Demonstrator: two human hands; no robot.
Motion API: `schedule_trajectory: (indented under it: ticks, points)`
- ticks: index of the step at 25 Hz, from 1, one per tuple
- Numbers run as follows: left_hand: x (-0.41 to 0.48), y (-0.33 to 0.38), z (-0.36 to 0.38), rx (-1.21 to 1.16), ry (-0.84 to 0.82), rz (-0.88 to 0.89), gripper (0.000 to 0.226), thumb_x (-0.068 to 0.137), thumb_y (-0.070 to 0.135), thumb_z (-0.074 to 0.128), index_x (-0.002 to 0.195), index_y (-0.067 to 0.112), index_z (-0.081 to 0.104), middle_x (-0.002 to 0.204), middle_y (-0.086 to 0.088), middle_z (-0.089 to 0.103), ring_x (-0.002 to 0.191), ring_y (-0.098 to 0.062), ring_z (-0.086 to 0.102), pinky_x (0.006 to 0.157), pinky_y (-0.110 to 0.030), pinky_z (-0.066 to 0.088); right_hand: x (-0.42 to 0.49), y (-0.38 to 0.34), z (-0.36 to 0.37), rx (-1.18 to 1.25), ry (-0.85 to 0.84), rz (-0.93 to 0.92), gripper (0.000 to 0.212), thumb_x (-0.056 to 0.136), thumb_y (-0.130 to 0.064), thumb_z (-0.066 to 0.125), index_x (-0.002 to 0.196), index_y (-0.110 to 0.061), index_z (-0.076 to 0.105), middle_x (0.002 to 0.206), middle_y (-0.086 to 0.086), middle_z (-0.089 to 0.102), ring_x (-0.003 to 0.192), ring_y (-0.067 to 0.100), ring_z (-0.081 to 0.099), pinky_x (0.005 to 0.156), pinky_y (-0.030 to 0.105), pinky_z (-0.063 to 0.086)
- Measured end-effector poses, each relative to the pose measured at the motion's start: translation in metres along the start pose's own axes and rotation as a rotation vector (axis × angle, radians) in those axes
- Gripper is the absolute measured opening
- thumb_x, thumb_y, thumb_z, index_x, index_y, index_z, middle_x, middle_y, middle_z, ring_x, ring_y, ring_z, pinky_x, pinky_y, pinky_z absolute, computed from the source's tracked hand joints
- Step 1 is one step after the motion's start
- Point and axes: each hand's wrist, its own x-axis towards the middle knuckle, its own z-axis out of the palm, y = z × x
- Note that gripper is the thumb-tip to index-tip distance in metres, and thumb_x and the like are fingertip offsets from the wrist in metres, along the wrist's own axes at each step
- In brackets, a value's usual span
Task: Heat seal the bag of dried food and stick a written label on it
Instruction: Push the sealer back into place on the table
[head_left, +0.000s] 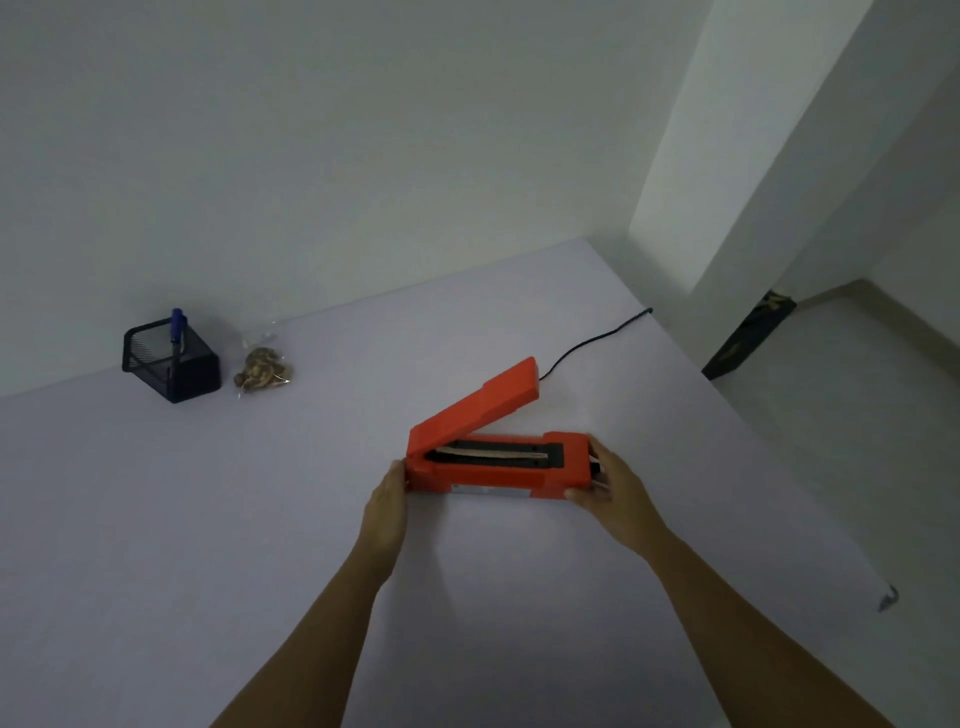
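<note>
An orange heat sealer (498, 470) lies on the white table (156, 545) with its arm raised and the dark sealing strip showing. My left hand (387, 506) presses against its left end. My right hand (605, 486) grips its right end, thumb on the front face and fingers round the end. A clear bag of brown dried food (262, 369) lies far left at the back, apart from both hands. Beside it stands a black mesh pen holder (171, 361) with a blue pen (177, 325) in it. No label is visible.
The sealer's black cable (587, 340) runs back to the table's far right edge. The table's right edge drops to a pale floor (831, 415), where a dark object (748, 335) leans by the wall. A white wall stands behind the table.
</note>
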Motion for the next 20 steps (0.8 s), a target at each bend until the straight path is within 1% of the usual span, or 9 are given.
schedule_trajectory:
  ticks: [3, 5, 6, 8, 10, 12, 16, 20]
  points:
    - [0.017, 0.008, 0.005, -0.141, 0.069, 0.007, 0.049, 0.099, 0.045, 0.027, 0.135, 0.018, 0.046, 0.136, -0.007, 0.049, 0.120, -0.019, 0.046, 0.103, -0.035, 0.033, 0.040, -0.007, 0.000, 0.036, -0.030, -0.003, 0.066, 0.077, 0.010, 0.065, 0.133, -0.012, 0.038, 0.121, -0.005, 0.053, 0.107, 0.007, 0.058, 0.085, 0.012, 0.048]
    - [0.033, 0.015, 0.003, -0.186, 0.102, 0.007, 0.046, 0.099, 0.042, 0.029, 0.134, 0.019, 0.048, 0.135, -0.007, 0.050, 0.118, -0.018, 0.047, 0.101, -0.033, 0.033, 0.070, -0.015, 0.004, 0.118, -0.007, 0.044, 0.076, 0.079, 0.013, 0.061, 0.142, -0.006, 0.023, 0.128, -0.003, 0.042, 0.111, 0.011, 0.052, 0.092, 0.019, 0.046]
    - [0.044, 0.019, 0.002, -0.206, 0.118, 0.010, 0.046, 0.098, 0.042, 0.029, 0.134, 0.019, 0.048, 0.136, -0.007, 0.050, 0.119, -0.019, 0.047, 0.101, -0.033, 0.033, 0.088, -0.019, 0.007, 0.162, 0.001, 0.076, 0.081, 0.080, 0.013, 0.060, 0.144, -0.007, 0.015, 0.131, -0.003, 0.036, 0.115, 0.013, 0.048, 0.094, 0.023, 0.044]
    - [0.069, 0.028, 0.000, -0.226, 0.166, 0.023, 0.045, 0.098, 0.042, 0.031, 0.133, 0.020, 0.048, 0.136, -0.008, 0.051, 0.120, -0.020, 0.048, 0.101, -0.033, 0.034, 0.125, -0.025, 0.014, 0.212, 0.000, 0.104, 0.085, 0.082, 0.011, 0.059, 0.146, -0.011, 0.008, 0.134, 0.001, 0.032, 0.118, 0.014, 0.043, 0.097, 0.030, 0.041]
    - [0.096, 0.041, -0.002, -0.226, 0.231, 0.039, 0.046, 0.097, 0.044, 0.032, 0.132, 0.020, 0.050, 0.134, -0.007, 0.052, 0.118, -0.021, 0.048, 0.103, -0.035, 0.035, 0.161, -0.030, 0.022, 0.235, 0.007, 0.098, 0.085, 0.083, 0.006, 0.060, 0.146, -0.014, 0.006, 0.142, 0.009, 0.033, 0.122, 0.018, 0.043, 0.101, 0.034, 0.039]
    - [0.120, 0.055, -0.004, -0.205, 0.273, 0.048, 0.050, 0.097, 0.047, 0.030, 0.133, 0.018, 0.050, 0.132, -0.009, 0.053, 0.120, -0.024, 0.049, 0.106, -0.041, 0.035, 0.190, -0.033, 0.031, 0.241, 0.036, 0.107, 0.085, 0.084, -0.001, 0.061, 0.147, -0.013, 0.005, 0.143, 0.016, 0.037, 0.126, 0.023, 0.044, 0.104, 0.036, 0.037]
    - [0.171, 0.081, -0.009, -0.198, 0.290, 0.098, 0.055, 0.095, 0.052, 0.029, 0.135, 0.019, 0.048, 0.136, -0.008, 0.050, 0.124, -0.025, 0.047, 0.109, -0.045, 0.033, 0.245, -0.042, 0.045, 0.172, 0.103, 0.089, 0.084, 0.086, -0.016, 0.063, 0.146, -0.010, 0.004, 0.141, 0.016, 0.044, 0.127, 0.026, 0.045, 0.105, 0.034, 0.033]
    - [0.211, 0.099, -0.017, -0.186, 0.295, 0.121, 0.058, 0.095, 0.054, 0.028, 0.138, 0.019, 0.044, 0.140, -0.008, 0.047, 0.127, -0.026, 0.044, 0.111, -0.047, 0.031, 0.293, -0.056, 0.053, 0.122, 0.098, 0.059, 0.082, 0.089, -0.017, 0.059, 0.146, -0.007, 0.002, 0.142, 0.016, 0.043, 0.130, 0.026, 0.043, 0.104, 0.032, 0.031]
